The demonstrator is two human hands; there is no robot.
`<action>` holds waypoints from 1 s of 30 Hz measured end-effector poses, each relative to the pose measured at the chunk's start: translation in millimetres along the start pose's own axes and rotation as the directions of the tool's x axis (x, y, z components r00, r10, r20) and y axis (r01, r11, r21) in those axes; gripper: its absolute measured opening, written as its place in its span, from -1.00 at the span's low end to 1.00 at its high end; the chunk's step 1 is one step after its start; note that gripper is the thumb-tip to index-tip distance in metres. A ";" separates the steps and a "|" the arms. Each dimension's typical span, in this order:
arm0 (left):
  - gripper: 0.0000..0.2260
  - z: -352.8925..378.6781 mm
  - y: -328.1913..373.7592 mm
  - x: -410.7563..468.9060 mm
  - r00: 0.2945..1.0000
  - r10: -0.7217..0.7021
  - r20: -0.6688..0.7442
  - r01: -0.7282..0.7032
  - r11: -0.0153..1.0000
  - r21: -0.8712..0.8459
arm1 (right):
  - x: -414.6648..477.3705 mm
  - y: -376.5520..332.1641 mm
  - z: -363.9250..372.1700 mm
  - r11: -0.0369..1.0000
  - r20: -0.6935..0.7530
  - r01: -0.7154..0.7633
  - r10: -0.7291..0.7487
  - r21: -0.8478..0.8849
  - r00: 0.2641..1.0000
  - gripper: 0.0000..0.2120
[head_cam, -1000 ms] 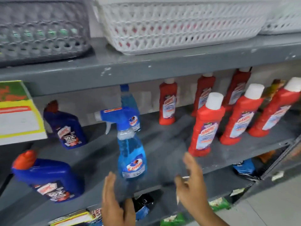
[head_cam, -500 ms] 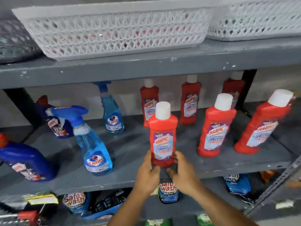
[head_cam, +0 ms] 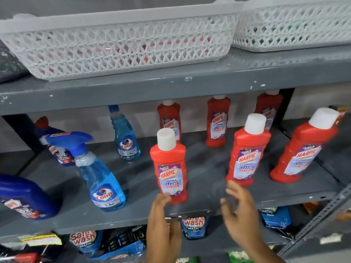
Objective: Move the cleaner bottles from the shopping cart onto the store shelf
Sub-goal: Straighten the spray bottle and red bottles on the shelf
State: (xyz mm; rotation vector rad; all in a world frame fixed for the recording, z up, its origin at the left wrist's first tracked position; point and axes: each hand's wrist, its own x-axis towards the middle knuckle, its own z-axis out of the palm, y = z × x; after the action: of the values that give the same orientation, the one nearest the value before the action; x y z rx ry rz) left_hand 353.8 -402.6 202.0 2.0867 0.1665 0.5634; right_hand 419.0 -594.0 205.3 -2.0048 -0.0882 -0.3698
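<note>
Standing upright near the front edge of the grey store shelf [head_cam: 199, 205] is a red Harpic bathroom cleaner bottle [head_cam: 169, 169] with a white cap, one of six red Harpic bottles on this level: three in a front row and three more in a back row by the wall. Left of them are two blue Colin spray bottles, the nearer one [head_cam: 95, 173] leaning and the farther one [head_cam: 125, 135] set back, plus two dark blue Harpic toilet cleaner bottles, one [head_cam: 22, 196] at the far left front and one [head_cam: 57, 147] behind. The left hand [head_cam: 161, 226] is spread open and empty, its fingertips just at the bottle's base; whether they touch it is blurred. The right hand [head_cam: 241, 211] is also open and empty, fingers splayed, just beside the bottle on its right. Two white lattice baskets [head_cam: 121, 54] sit on the shelf above
</note>
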 end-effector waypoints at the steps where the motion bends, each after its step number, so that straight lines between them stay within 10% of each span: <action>1: -0.35 10.3 5.6 -3.6 0.996 0.041 0.077 -0.040 0.999 -0.021 | 7.5 12.6 -17.8 1.000 -0.085 -0.008 0.005 -0.029 0.996 -0.44; 9: -0.32 117.9 80.6 65.0 0.804 -0.126 0.581 0.362 0.879 -0.311 | 69.0 33.6 -61.5 0.972 0.289 -0.203 0.229 -0.117 0.930 -0.23; 30: -0.37 141.9 80.1 32.8 0.930 -0.204 0.306 0.291 0.917 -0.274 | 47.3 47.2 -73.7 0.988 0.411 -0.150 0.153 -0.040 0.899 -0.26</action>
State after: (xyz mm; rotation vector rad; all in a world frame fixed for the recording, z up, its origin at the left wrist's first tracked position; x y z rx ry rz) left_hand 439.4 -544.6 214.2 1.7716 0.1687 0.1311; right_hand 458.3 -685.3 208.3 -2.0536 -0.1945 0.1604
